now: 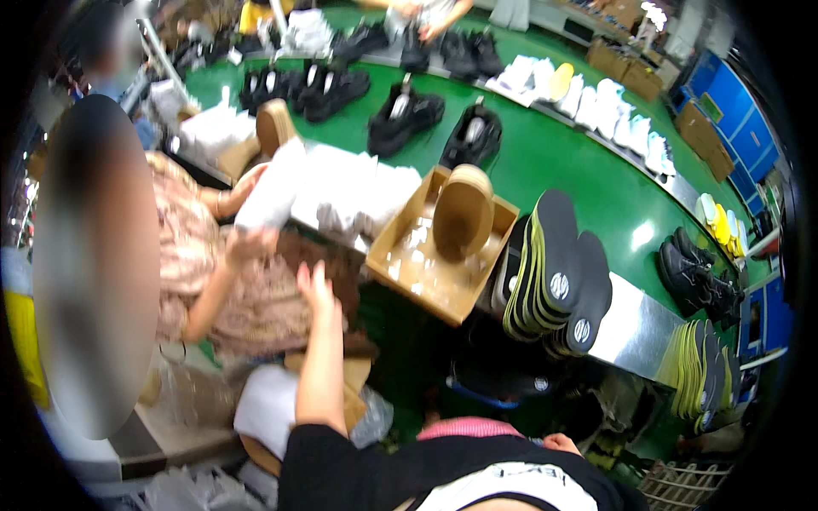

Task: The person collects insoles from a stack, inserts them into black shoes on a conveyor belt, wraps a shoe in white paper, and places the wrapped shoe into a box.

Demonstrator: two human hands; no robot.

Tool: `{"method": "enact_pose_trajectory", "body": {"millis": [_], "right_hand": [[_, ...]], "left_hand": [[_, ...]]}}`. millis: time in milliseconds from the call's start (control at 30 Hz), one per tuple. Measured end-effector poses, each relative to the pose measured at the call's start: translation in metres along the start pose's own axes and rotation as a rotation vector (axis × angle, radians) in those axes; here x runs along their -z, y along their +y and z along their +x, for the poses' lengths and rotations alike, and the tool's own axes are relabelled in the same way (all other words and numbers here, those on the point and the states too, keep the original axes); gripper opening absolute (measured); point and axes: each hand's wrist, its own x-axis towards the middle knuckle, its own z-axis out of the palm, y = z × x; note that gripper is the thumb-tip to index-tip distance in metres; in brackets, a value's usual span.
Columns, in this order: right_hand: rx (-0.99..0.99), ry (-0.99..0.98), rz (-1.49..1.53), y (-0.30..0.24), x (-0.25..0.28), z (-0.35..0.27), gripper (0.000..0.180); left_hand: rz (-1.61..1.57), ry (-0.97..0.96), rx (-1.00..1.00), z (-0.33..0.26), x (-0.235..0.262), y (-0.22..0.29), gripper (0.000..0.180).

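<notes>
Nearest the camera, the right hand (pixel 561 443) is parked low against the black top, only a knuckle or so showing, so whether it's clenched or loose can't be told.

The left hand (pixel 313 285) is stretched up and forward on a bare forearm, fingers spread and nothing gripped. It's touching or nearly touching the dark brown cloth (pixel 328 255) lying just below the stack of white tissue paper sheets (pixel 341 196); the blur makes actual contact hard to call. A co-worker's hand (pixel 249 243) is right beside it, seemingly holding a white sheet from the same stack.

Just right of that, an open tan cardboard box (pixel 426 281) has been set within reach, with small clear packets inside and a tan roll of tape (pixel 463 213) propped against its wall.

The black-and-yellow foam insoles (pixel 554 272) are stood on edge, probably so single ones can be pulled easily.

Further out, the black chunky sandals (pixel 405 115) are lined up in pairs on the green conveyor table (pixel 588 170), apparently staged for packing.
</notes>
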Motion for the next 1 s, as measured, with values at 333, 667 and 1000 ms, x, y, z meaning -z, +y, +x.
{"method": "enact_pose_trajectory", "body": {"millis": [333, 667, 1000], "right_hand": [[0.095, -0.219, 0.07, -0.14, 0.091, 0.005, 0.021], [1.773, 0.359, 0.192, -0.27, 0.243, -0.126, 0.037], [2.015, 0.14, 0.277, -0.252, 0.375, -0.156, 0.013]], "left_hand": [[0.213, -0.092, -0.025, -0.174, 0.052, -0.015, 0.029], [0.044, -0.768, -1.194, -0.376, -0.122, 0.129, 0.032], [-0.081, -0.638, -1.775, -0.541, -0.18, 0.175, 0.016]]}}
